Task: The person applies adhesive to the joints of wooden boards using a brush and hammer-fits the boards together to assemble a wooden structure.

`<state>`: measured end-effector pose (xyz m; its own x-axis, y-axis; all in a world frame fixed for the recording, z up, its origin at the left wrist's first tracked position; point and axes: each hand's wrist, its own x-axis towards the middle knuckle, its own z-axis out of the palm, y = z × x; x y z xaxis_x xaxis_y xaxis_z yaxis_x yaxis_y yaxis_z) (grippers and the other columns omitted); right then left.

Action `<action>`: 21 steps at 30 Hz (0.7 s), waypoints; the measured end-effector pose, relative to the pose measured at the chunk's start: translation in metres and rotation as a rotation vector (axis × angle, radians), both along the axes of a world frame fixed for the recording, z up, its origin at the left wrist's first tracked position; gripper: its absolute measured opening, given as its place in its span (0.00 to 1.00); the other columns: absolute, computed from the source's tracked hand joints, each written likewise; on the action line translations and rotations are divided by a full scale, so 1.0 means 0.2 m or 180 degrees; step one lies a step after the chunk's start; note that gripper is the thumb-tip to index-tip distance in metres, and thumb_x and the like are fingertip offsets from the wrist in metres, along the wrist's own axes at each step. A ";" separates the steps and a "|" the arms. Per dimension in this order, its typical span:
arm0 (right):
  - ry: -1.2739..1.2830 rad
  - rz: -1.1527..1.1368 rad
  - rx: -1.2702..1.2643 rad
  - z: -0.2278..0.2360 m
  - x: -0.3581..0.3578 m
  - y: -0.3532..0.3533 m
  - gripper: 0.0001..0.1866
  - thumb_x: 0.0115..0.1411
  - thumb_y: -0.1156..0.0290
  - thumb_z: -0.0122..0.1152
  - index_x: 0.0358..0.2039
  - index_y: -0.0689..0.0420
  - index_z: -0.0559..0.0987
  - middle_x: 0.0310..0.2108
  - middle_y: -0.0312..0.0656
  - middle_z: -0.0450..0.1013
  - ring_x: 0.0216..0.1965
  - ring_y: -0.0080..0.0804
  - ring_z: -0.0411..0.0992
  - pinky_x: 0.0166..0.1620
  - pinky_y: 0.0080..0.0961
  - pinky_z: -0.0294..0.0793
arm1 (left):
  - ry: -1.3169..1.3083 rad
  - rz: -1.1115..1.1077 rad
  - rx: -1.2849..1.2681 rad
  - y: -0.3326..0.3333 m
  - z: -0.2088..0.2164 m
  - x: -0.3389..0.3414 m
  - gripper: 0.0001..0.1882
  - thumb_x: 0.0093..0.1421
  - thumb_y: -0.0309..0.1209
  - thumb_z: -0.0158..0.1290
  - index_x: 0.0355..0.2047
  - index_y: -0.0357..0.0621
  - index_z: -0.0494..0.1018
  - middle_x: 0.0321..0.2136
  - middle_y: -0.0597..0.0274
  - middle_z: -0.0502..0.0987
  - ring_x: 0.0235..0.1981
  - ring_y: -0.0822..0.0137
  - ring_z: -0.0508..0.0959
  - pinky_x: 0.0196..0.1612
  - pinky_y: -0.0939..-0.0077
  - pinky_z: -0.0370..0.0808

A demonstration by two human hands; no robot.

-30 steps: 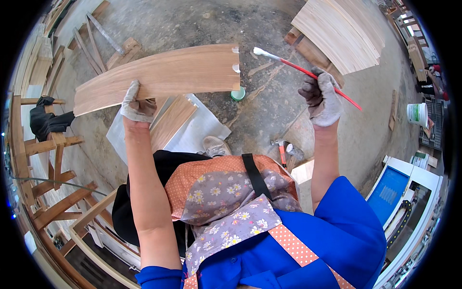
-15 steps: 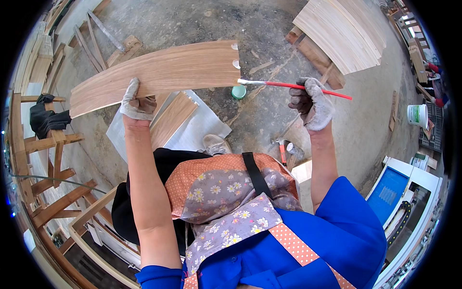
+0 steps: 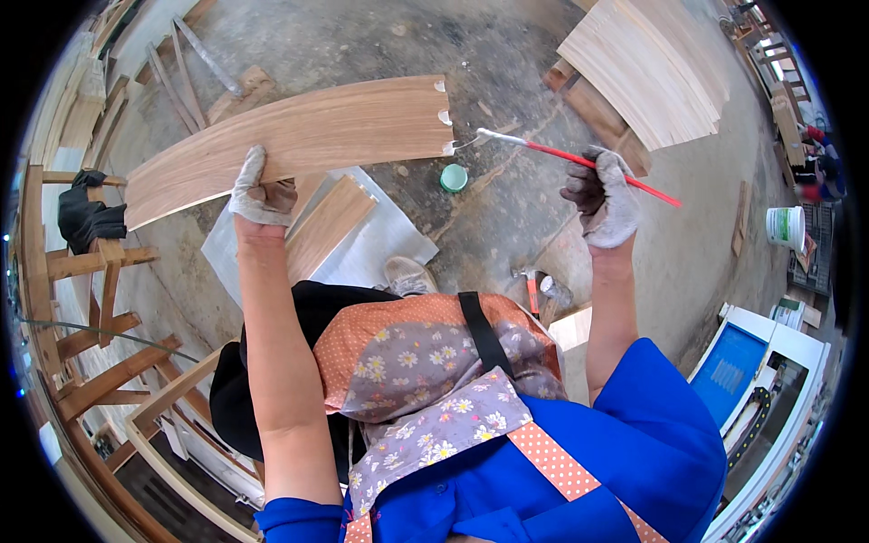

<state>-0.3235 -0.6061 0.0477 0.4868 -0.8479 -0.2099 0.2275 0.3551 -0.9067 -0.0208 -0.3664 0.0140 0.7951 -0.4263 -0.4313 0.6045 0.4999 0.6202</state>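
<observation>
No words or numbers can be read clearly here. Far out to the right of the right hand stands a round white bucket. Its label has green bits that look like print, but they are too small to make out. Also right of that hand, but closer to the body, a blue panel has pale marks. I can't tell if those are letters.

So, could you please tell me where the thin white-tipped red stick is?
In the head view, the thin white-tipped red stick is in the gloved right hand, right of the long brown wooden board.
</observation>
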 end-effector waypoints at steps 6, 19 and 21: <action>-0.0851 0.0173 0.0372 -0.02 -0.03 -0.07 0.16 0.57 0.62 0.45 0.37 0.61 0.71 0.27 0.48 0.72 0.26 0.32 0.73 0.28 0.28 0.76 | -0.0610 0.0317 0.0401 -0.03 -0.01 0.04 0.17 0.47 0.20 0.54 0.38 0.42 0.67 0.30 0.62 0.73 0.31 0.69 0.74 0.32 0.79 0.71; -0.1661 0.0263 -0.0443 0.19 -0.04 -0.01 0.21 0.60 0.56 0.36 0.45 0.57 0.66 0.36 0.53 0.70 0.31 0.38 0.72 0.34 0.36 0.73 | -0.4284 0.0245 0.4712 0.02 0.06 0.08 0.13 0.44 0.25 0.53 0.32 0.54 0.74 0.31 0.66 0.75 0.32 0.64 0.73 0.38 0.72 0.68; -0.1692 0.0310 -0.0606 0.23 0.00 0.02 0.20 0.60 0.57 0.37 0.45 0.58 0.66 0.37 0.53 0.70 0.33 0.39 0.71 0.37 0.37 0.72 | -0.4894 -0.0030 0.5498 0.01 0.07 0.06 0.11 0.43 0.28 0.50 0.30 0.58 0.74 0.27 0.69 0.74 0.32 0.63 0.71 0.36 0.69 0.67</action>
<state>-0.3227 -0.6018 0.0936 0.5614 -0.7928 0.2371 0.6442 0.2389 -0.7266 -0.0083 -0.3635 0.0277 0.7733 -0.4562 0.4404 -0.5650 -0.8110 0.1520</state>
